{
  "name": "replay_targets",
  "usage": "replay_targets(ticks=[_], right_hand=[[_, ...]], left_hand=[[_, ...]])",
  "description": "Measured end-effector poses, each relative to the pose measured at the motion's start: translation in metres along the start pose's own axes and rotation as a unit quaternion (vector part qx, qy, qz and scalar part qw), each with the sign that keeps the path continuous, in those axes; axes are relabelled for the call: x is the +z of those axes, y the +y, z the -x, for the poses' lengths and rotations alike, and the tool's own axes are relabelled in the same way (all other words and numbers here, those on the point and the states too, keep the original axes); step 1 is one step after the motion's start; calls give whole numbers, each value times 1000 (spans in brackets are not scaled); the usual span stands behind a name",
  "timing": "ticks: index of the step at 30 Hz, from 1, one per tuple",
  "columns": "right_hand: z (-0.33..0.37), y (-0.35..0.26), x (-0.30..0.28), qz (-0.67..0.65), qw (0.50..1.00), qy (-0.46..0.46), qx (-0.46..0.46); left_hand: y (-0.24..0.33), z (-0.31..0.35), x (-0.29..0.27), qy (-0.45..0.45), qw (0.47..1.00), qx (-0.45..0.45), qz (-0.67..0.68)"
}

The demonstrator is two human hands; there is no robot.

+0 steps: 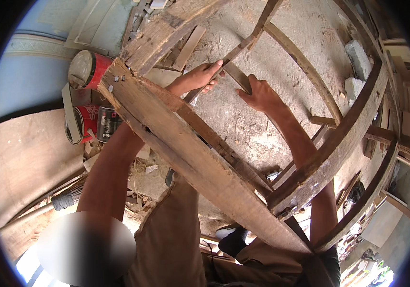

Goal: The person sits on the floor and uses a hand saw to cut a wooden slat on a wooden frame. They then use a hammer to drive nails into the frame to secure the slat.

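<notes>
A worn wooden furniture frame (181, 143), built of thick beams and curved pieces, stands tilted in front of me. My left hand (197, 80) reaches past the thick near beam and closes round a narrow wooden slat (240, 48) inside the frame, thumb on top. Just right of it, my right hand (261, 94) is wrapped over a short flat wooden strip (237, 76), whose far end meets the slat beside my left fingers. Whether strip and slat are joined there I cannot tell. My right forearm passes behind a curved beam (334, 143).
Two red cans (100, 67) and a dark can (107, 125) lie or stand at the left, by a blue panel (32, 76). Pale blocks (358, 60) rest at the right. Wood offcuts (189, 48) and scraps litter the dusty floor (243, 138). My legs (171, 234) are close below the frame.
</notes>
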State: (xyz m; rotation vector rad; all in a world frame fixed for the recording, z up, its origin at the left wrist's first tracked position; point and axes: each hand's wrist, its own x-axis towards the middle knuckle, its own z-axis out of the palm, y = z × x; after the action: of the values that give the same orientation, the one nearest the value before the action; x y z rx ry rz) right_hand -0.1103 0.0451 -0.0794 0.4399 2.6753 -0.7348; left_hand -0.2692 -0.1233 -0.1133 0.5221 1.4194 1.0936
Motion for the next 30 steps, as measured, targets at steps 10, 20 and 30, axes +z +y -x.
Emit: replay_targets(ticks=[10,20,30], right_hand=[[-30,-18,11,-3,998,58,-6],[-18,-37,25,4,999,37,18],[-2,-36,22,41,995,77,-46]], left_hand=[[5,-1,5,32,998,-45,-3],[8,5,13,39,999,-25,-10],[3,-2,-3,66,998,-8,17]])
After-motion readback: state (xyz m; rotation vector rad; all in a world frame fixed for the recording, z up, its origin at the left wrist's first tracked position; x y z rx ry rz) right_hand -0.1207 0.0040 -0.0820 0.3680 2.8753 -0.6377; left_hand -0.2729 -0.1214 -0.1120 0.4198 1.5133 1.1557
